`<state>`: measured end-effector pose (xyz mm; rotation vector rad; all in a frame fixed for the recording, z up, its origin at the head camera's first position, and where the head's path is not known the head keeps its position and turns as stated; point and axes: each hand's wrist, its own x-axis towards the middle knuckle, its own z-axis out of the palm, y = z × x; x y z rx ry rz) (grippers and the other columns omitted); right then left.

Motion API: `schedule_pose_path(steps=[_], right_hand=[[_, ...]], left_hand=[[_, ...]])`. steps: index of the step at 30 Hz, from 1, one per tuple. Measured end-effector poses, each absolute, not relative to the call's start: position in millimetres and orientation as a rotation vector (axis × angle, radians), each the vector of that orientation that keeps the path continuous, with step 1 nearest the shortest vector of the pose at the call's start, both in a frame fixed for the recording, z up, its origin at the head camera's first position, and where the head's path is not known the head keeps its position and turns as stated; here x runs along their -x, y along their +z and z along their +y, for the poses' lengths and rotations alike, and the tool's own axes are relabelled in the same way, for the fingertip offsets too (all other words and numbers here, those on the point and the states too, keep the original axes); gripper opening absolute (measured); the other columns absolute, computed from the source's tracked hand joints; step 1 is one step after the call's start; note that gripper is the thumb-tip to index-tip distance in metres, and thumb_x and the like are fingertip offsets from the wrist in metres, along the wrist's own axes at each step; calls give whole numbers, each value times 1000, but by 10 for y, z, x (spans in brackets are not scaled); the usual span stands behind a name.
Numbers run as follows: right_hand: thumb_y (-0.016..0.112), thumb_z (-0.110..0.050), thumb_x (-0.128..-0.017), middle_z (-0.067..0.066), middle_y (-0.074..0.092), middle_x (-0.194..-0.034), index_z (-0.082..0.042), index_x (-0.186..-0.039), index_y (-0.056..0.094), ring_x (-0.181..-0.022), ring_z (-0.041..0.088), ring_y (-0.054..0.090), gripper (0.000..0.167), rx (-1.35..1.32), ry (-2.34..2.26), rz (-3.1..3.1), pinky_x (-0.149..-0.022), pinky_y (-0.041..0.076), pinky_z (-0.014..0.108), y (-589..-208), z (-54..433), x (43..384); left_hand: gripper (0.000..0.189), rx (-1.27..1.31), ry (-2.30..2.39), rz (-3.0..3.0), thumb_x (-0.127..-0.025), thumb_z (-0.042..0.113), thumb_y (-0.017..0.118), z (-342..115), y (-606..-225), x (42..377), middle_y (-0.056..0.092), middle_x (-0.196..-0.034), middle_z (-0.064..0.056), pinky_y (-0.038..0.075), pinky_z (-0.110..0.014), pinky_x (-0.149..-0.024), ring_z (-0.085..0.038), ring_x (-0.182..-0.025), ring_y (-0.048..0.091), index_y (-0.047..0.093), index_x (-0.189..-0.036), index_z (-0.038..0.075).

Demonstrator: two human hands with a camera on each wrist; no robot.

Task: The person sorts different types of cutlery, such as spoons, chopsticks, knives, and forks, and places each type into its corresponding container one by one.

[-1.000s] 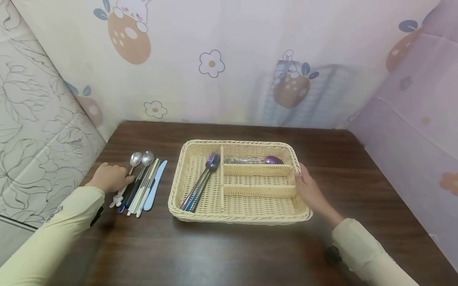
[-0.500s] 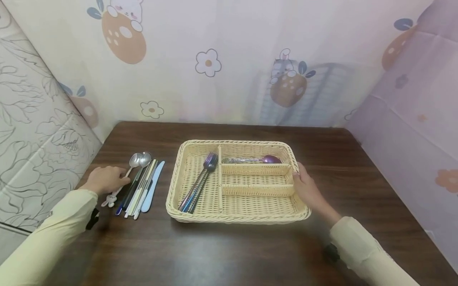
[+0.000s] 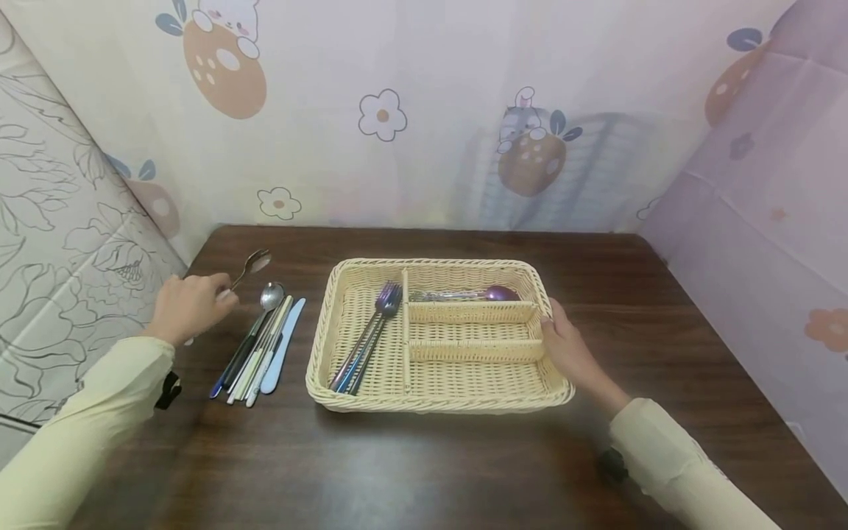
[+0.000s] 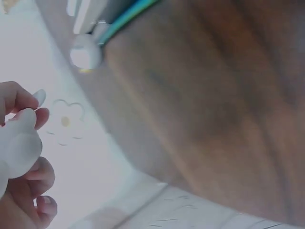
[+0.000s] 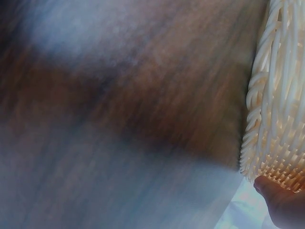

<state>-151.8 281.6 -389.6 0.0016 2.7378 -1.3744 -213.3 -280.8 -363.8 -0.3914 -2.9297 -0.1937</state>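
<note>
In the head view my left hand (image 3: 192,305) pinches a metal spoon (image 3: 252,265), raised off the table with its bowl pointing away. Its white bunny-shaped handle end (image 4: 21,152) shows beside my curled fingers in the left wrist view. Another spoon (image 3: 272,296), chopsticks (image 3: 258,364) and a light-blue knife (image 3: 283,346) lie in a bunch just right of that hand. My right hand (image 3: 573,350) grips the right rim of a divided wicker basket (image 3: 430,403), thumb on the inner side. The right wrist view shows only that thumb and the weave close up.
Dark forks (image 3: 371,338) lie in the basket's left compartment. A purple-bowled spoon (image 3: 500,294) lies in its back right compartment. The brown table (image 3: 411,471) meets patterned cloth (image 3: 450,169) at the back and sides.
My left hand has lifted the bunny-handled spoon up from beside the other cutlery, its bowl now tilted up. The right hand keeps its grip on the basket. The head view has shifted slightly.
</note>
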Motion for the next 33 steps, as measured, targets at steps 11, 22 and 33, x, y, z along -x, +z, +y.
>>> schedule_pose_path(steps=[11,22,33], right_hand=[[21,-27,-104,34,30,-144,-9,-152,6,-128,46,36,53,-33,-1409,2724,-103,24,61,-3910,2844,1484],[21,-27,-104,33,33,-142,-11,-152,10,-126,45,39,51,-34,-1440,2734,-101,28,60,-3932,2864,1470],[22,-26,-104,33,35,-141,-14,-151,13,-121,45,45,49,-57,-1488,2691,-95,38,57,-3958,2778,1497]], left_hand=[[24,677,-236,-2737,-88,15,49,-2154,-3251,2343,35,-47,6,32,-40,-62,-16,-48,35,38,-67,15],[25,947,-250,-2826,-98,20,39,-1116,-3121,2598,47,-57,1,38,-39,-65,-20,-54,47,48,-77,11],[29,1190,-82,-2806,-103,24,30,-161,-3308,2696,50,-61,1,38,-39,-63,-17,-55,47,50,-85,11]])
